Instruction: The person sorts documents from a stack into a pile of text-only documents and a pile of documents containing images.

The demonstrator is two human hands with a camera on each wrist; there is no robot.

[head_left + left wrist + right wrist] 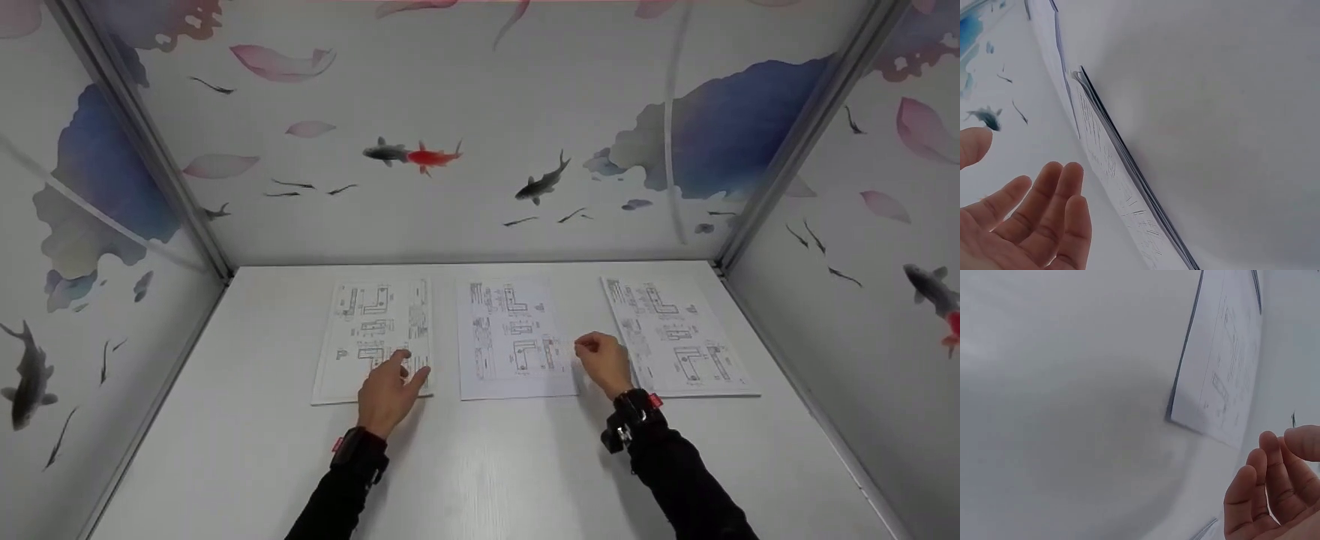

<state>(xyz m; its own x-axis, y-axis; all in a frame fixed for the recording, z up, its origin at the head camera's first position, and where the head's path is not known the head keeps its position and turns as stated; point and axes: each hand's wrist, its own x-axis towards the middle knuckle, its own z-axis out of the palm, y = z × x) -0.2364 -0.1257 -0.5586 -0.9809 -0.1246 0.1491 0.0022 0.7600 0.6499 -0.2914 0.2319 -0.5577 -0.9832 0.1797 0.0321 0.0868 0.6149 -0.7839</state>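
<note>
The person's left hand [388, 394] is above the near right part of the left paper stack [334, 382], fingers loosely bent and thumb apart, grasping nothing. The right hand [604, 364] is beside the right edge of the middle drawing [491, 384], thumb and forefinger brought close together, the other fingers softly curled; from the right wrist I see no paper between them. Whether either hand's fingertips brush the paper, I can't tell.

A narrow strip of white tabletop [480, 472] separates the left stack from the middle drawing, and another runs between that and the right paper stack [701, 384], with the right hand over it. All three lie flat in a row, with tabletop on the far side as well and a broad stretch on the near side. The left wrist view shows layered sheet edges. Printed panels [480, 97] with fish and petals close off the far, left and right sides.

The left hand covers part of its stack's near drawings, and the fine print is too small to read. Both dark sleeves [330, 499] are cut off at the near side, as is the tabletop.
</note>
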